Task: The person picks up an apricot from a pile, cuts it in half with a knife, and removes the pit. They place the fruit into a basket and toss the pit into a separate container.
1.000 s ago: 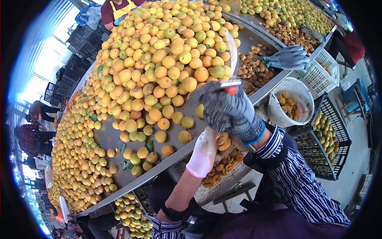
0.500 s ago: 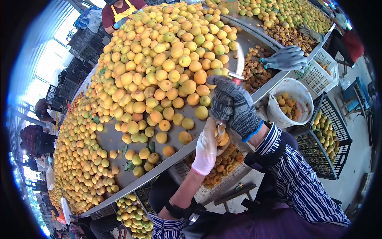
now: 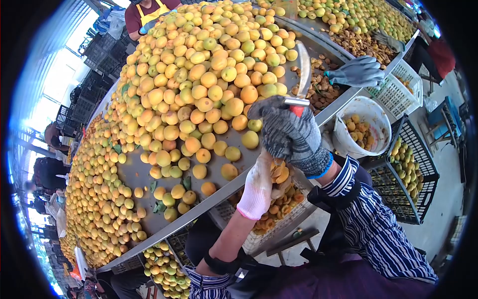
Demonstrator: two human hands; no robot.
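Observation:
My right hand (image 3: 294, 137), in a grey knit glove with a blue cuff, is closed around the red handle of a curved knife (image 3: 304, 70). The blade points up and away from me. Against it from below is my left hand (image 3: 258, 187), in a white glove with a pink cuff. Its fingers curl around a cut apricot (image 3: 282, 174), partly hidden by both gloves. Under the hands, a white basket (image 3: 256, 243) holds apricot halves. A large heap of whole apricots (image 3: 199, 84) covers the metal table (image 3: 132, 172) in front of me.
The table's raised metal edge (image 3: 199, 211) runs just beyond my hands. Apricot stones (image 3: 318, 92) and a grey glove (image 3: 356, 73) lie to the right. A white bucket (image 3: 352, 152) and a black crate (image 3: 423, 177) stand at right. Another person (image 3: 144, 17) works across the table.
The knife has tilted more upright, with more of its red handle showing. My right hand has shifted slightly and turned over the left, which stays nearly in place.

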